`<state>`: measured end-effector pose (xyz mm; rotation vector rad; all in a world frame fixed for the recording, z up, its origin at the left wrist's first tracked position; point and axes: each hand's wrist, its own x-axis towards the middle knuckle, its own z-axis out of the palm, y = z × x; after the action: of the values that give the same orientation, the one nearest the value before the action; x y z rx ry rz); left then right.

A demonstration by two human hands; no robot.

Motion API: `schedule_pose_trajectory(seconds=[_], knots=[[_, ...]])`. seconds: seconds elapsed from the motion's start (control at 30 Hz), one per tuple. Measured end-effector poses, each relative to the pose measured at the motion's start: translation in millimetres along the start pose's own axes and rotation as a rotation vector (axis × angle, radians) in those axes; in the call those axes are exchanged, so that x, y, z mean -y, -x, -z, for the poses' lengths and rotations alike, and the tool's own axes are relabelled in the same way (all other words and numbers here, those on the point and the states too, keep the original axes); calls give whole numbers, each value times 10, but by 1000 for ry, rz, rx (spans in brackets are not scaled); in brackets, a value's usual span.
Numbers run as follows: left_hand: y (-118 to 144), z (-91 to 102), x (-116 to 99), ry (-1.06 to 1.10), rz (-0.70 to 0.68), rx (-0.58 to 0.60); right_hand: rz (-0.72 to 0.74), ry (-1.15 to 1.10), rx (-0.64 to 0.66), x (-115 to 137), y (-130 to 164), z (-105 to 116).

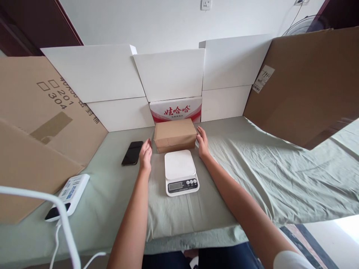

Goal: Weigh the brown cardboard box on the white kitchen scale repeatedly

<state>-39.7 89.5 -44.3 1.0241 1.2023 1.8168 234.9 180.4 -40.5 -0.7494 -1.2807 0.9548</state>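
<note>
A small brown cardboard box (175,135) lies on the green cloth just behind a white kitchen scale (180,171). My left hand (145,154) hovers open a little left of the box, fingers apart, not touching it. My right hand (202,142) is open too, its fingers against or very close to the box's right end. The scale's platform is bare and its display faces me.
A black phone (132,152) lies left of my left hand. A white power strip (68,194) with a cable sits at the near left. White boards (171,74), a red-and-white carton (176,109) and large brown cardboard sheets (311,82) wall in the table.
</note>
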Motion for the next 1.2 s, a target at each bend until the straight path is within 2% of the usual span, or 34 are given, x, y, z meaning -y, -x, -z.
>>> schedule_pose_trajectory(seconds=[0.23, 0.53, 0.7, 0.87, 1.07, 1.2], knots=[[9, -63, 86, -20, -10, 110, 89, 74, 61, 39, -5, -21], [52, -134, 24, -38, -29, 143, 63, 94, 91, 136, 45, -50], [83, -160, -33, -37, -45, 113, 84, 92, 113, 217, 51, -86], [127, -158, -154, -14, -162, 66, 169, 85, 153, 367, 72, -100], [230, -106, -483, -29, -269, 105, 235, 115, 296, 593, 227, 90], [602, 13, -584, -83, -220, 118, 238, 163, 354, 678, 463, 353]])
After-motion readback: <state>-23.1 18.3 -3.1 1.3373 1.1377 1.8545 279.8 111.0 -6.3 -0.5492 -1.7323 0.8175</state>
